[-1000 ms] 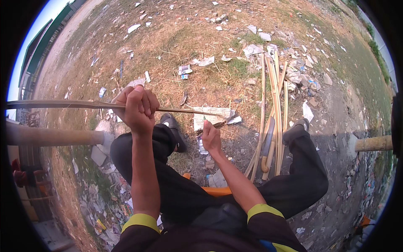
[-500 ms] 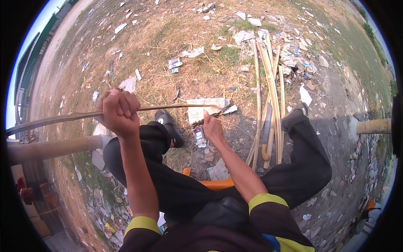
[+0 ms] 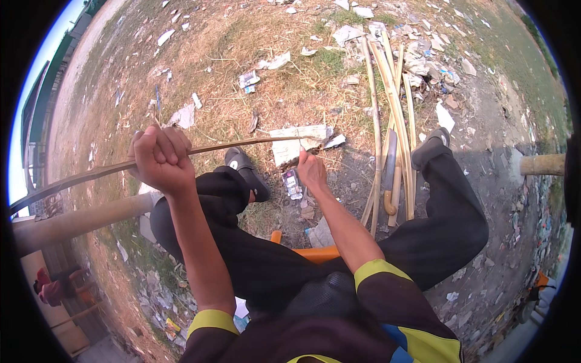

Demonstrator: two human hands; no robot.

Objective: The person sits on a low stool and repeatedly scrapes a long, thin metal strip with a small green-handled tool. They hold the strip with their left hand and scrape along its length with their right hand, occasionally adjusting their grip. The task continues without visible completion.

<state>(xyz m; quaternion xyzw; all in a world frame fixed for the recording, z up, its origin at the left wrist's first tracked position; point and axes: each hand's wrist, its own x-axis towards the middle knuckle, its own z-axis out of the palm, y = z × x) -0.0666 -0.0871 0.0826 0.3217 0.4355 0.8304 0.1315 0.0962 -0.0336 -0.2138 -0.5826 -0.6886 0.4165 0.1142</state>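
My left hand (image 3: 162,156) is closed in a fist round a long, thin bamboo strip (image 3: 242,143). The strip runs from the far left, bending a little, to a thin end above a pale flat block (image 3: 289,156) on the ground. By that thin end is my right hand (image 3: 313,172), fingers curled and thumb raised. A thin sliver shows at the thumb tip, but what the fingers hold is hidden. Several split bamboo strips (image 3: 388,91) lie to the right, with a long knife (image 3: 391,163) with a wooden handle on them.
An orange seat edge (image 3: 318,254) shows between my legs. Thick bamboo poles stick in from the left (image 3: 85,219) and right (image 3: 541,165). Paper scraps and rubbish (image 3: 423,63) litter the dry grass. A small printed packet (image 3: 292,184) lies near my right hand.
My left hand has shifted slightly left with the strip, whose thin end now sits a little higher and further left. My right hand has moved slightly nearer me; the whole view has shifted a little.
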